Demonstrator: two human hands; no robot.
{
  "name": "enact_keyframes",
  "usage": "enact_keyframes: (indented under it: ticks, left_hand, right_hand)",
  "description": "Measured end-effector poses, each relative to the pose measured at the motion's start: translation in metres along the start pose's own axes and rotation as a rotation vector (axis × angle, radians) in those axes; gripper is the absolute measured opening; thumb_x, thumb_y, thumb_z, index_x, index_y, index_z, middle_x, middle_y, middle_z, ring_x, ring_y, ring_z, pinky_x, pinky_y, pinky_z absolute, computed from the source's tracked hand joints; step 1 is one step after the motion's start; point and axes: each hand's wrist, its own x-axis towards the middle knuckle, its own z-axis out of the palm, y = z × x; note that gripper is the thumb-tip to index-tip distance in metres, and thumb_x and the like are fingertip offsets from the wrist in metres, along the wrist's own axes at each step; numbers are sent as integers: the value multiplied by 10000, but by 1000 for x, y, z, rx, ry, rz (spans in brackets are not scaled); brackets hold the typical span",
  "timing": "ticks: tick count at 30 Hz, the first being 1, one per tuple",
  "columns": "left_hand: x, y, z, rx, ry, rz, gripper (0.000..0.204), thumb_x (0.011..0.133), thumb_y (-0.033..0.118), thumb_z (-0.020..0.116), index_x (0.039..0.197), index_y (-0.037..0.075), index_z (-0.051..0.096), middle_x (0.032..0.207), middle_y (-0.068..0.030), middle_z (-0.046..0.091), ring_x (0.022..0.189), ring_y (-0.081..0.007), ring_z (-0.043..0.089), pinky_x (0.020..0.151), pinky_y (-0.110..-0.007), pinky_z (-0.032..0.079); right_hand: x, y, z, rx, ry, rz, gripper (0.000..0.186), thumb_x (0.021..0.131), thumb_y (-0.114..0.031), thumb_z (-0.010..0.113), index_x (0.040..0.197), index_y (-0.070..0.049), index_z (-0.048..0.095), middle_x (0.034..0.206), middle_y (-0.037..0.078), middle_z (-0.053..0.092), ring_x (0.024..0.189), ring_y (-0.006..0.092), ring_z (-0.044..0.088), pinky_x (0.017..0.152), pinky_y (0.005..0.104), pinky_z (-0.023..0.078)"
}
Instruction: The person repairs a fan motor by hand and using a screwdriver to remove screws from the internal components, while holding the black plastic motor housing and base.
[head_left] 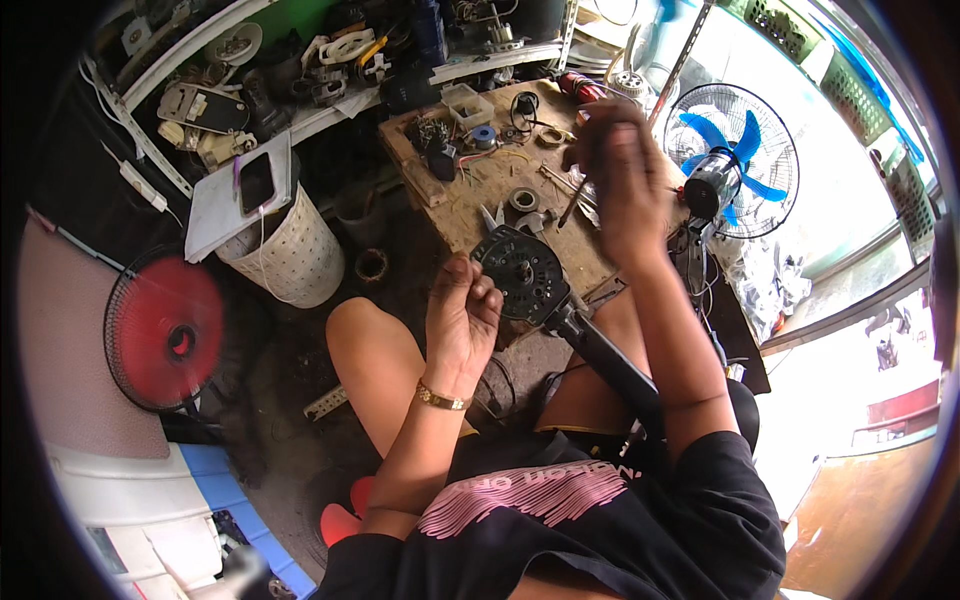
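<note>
A black, round, vented fan motor housing (pixel 541 284) with a shaft in its centre sits over my lap at the bench's front edge. Its long black neck (pixel 612 357) slants down toward my right side. My left hand (pixel 463 312), with a gold bracelet at the wrist, is beside the housing's left rim. Thumb and forefinger are pinched together there; anything between them is too small to make out. Raised over the bench to the right of the housing, my right hand (pixel 628 180) is smeared by motion. A thin dark rod (pixel 572 204) shows beside it; whether the hand holds it is unclear.
On the wooden bench (pixel 460 215) lie a tape roll (pixel 523 199), pliers (pixel 492 217), a blue spool (pixel 484 136) and a clear container (pixel 467 104). A blue-bladed fan (pixel 735 160) stands right, a red fan (pixel 165 328) left. A white perforated bin (pixel 290 250) holds a board with a phone.
</note>
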Motion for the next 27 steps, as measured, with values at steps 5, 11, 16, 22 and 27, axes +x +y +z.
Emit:
enact_keyframes:
  ticks: [5, 11, 16, 22, 27]
  left_hand:
    - [-11, -40, -30, -192, 89, -263, 148, 872, 156, 680, 1006, 99, 653, 903, -28, 648, 789, -131, 583, 733, -280, 528]
    - [3, -61, -25, -288, 77, -245, 168, 884, 173, 671, 1038, 114, 636, 886, -6, 632, 808, -130, 579, 841, -330, 516]
    - [10, -54, -25, -564, 10, -369, 165, 894, 171, 662, 1055, 143, 637, 870, 15, 604, 765, -123, 539, 808, -320, 492]
    - [7, -50, -27, -603, 47, -400, 145, 902, 189, 650, 1046, 180, 659, 875, 30, 602, 760, -119, 522, 744, -308, 446]
    - [8, -50, -34, -617, -3, -437, 128, 917, 180, 611, 1020, 185, 686, 890, 18, 624, 793, -137, 524, 743, -308, 416]
  right_hand:
    - [-18, -52, -28, -89, -155, 10, 205, 977, 2, 406, 1149, -69, 321, 944, 181, 615, 855, 279, 671, 735, 337, 578]
    - [-30, -53, -42, 22, -136, -40, 169, 993, -82, 431, 1067, -108, 283, 890, 222, 603, 813, 340, 671, 701, 381, 590]
    - [-36, -42, -42, 25, -163, 73, 157, 1003, -115, 429, 1041, -115, 276, 874, 223, 610, 817, 344, 676, 697, 390, 591]
    - [-44, -25, -39, -22, -119, 124, 170, 995, -137, 461, 1068, -119, 308, 833, 190, 589, 777, 311, 656, 708, 451, 590]
    - [-44, -23, -40, -8, -145, 117, 143, 1011, -107, 413, 1044, -103, 274, 865, 206, 619, 797, 315, 681, 683, 356, 585]
